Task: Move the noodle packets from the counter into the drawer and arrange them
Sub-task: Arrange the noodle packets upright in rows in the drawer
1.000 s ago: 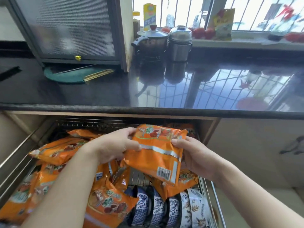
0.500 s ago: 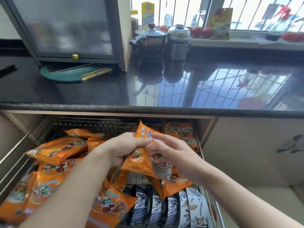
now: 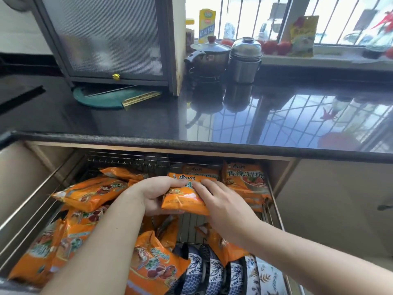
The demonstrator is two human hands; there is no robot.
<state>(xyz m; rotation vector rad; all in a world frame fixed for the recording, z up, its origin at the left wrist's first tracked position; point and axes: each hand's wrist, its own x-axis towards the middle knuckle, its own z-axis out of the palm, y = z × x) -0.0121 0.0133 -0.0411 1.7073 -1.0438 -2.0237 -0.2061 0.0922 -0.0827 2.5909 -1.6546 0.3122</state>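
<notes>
An orange noodle packet (image 3: 183,200) stands on edge over the middle of the open wire drawer (image 3: 127,161). My left hand (image 3: 152,193) grips its left side, thumb under its bottom edge. My right hand (image 3: 223,206) lies against its right face with fingers on top. Behind it two packets (image 3: 244,177) stand upright at the drawer's back right. Several more orange packets (image 3: 89,193) lie loose across the drawer's left half and front (image 3: 153,267).
Blue-and-white bowls (image 3: 212,271) stand on edge in the drawer's front right. The black counter (image 3: 148,118) above carries a green board (image 3: 100,99), a lidded pot (image 3: 209,56), a steel container (image 3: 245,59) and a ribbed-glass cabinet (image 3: 110,39). A cupboard door (image 3: 340,199) is on the right.
Both hands turned the packet from lying flat to standing on edge and carried it back toward the upright packets at the drawer's rear right.
</notes>
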